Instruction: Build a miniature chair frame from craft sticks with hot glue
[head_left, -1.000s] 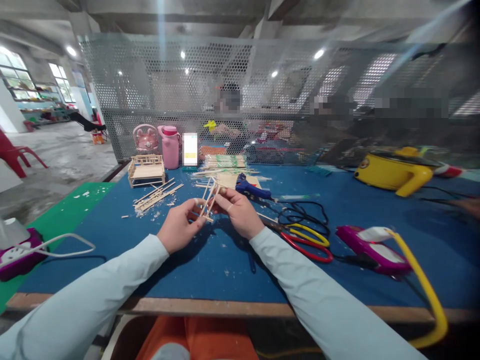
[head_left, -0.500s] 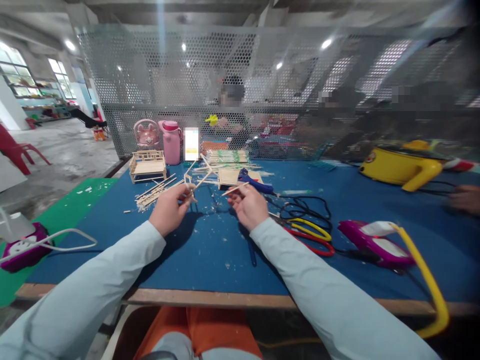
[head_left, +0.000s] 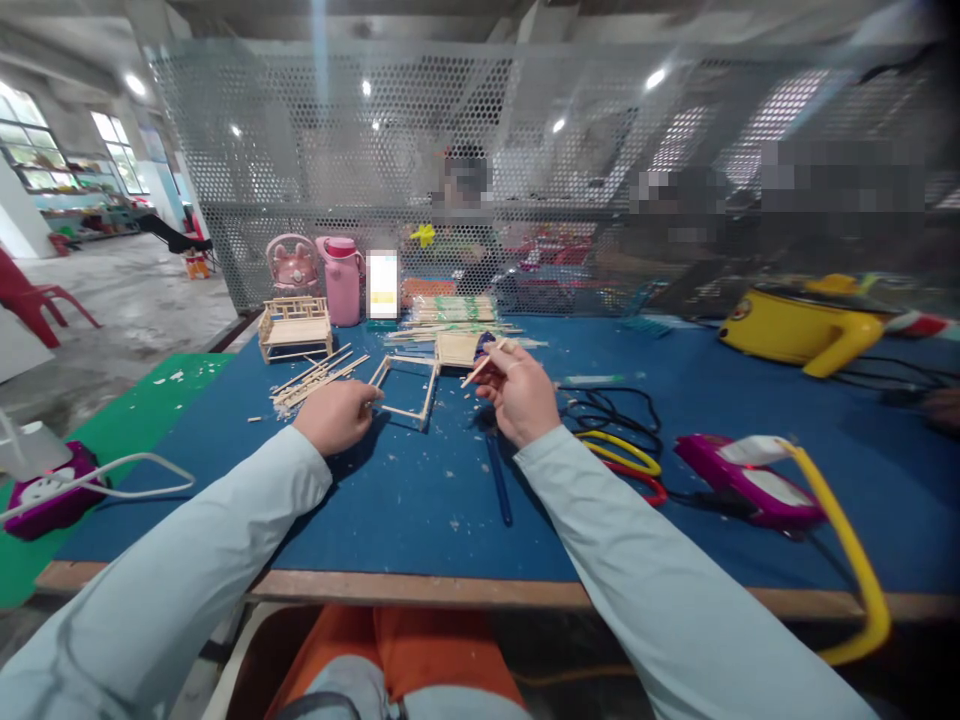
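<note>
My left hand (head_left: 339,414) is closed on the left side of a square frame of thin wooden sticks (head_left: 405,411), which is tilted close above the blue table. Between the fingertips of my right hand (head_left: 523,395) is a thin wooden stick (head_left: 472,377), pointing down to the left. A dark blue glue gun (head_left: 483,347) is mostly hidden behind that hand; whether the fingers touch it I cannot tell. Behind the frame lies a small stick panel (head_left: 455,349). Loose cut sticks (head_left: 315,378) lie beside my left hand.
A small wooden-stick bench (head_left: 295,328) and a pink bottle (head_left: 342,285) stand at the back left. Pliers with yellow and red handles (head_left: 619,452), black cable and a purple power strip (head_left: 750,485) lie on the right. A blue rod (head_left: 499,480) is near the middle.
The stick frame has been lowered and turned flatter, so its square outline now shows. My right hand has moved right and forward to the glue gun, still with the stick.
</note>
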